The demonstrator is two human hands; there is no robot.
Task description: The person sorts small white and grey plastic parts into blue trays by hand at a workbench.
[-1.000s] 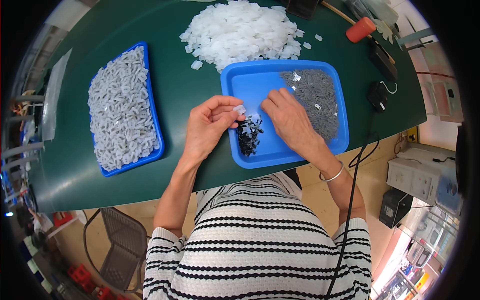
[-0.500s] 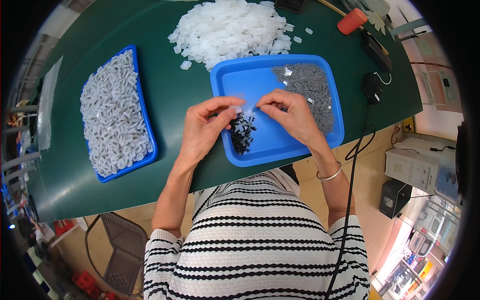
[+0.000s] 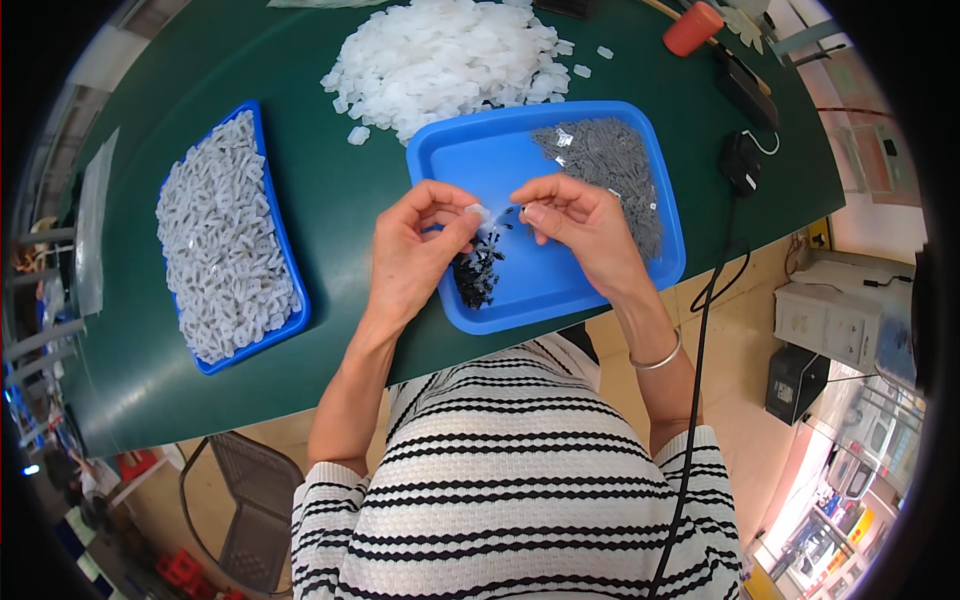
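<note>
My left hand (image 3: 420, 245) pinches a small translucent white plastic piece (image 3: 481, 213) between thumb and fingertips, above the left side of a blue tray (image 3: 540, 290). Facing it, my right hand (image 3: 580, 225) has thumb and forefinger closed on a tiny dark part (image 3: 523, 214), too small to name exactly. Small black plastic parts (image 3: 478, 275) lie in a heap beneath my left hand. Along the tray's right side spreads a pile of small grey parts (image 3: 605, 160) with a few shiny bits among them; my right hand covers some of it.
A large pile of translucent white pieces (image 3: 450, 65) lies beyond the tray on the green table (image 3: 340, 200). At the left stands a second blue tray (image 3: 265, 190) full of whitish pieces. A red cylinder (image 3: 692, 30), a black adapter (image 3: 742, 162) and a cable (image 3: 705, 330) are at the right.
The right fingers have shifted slightly and now show a tiny dark part between them. The white piece in the left fingers shows more plainly. The whole view has moved a little.
</note>
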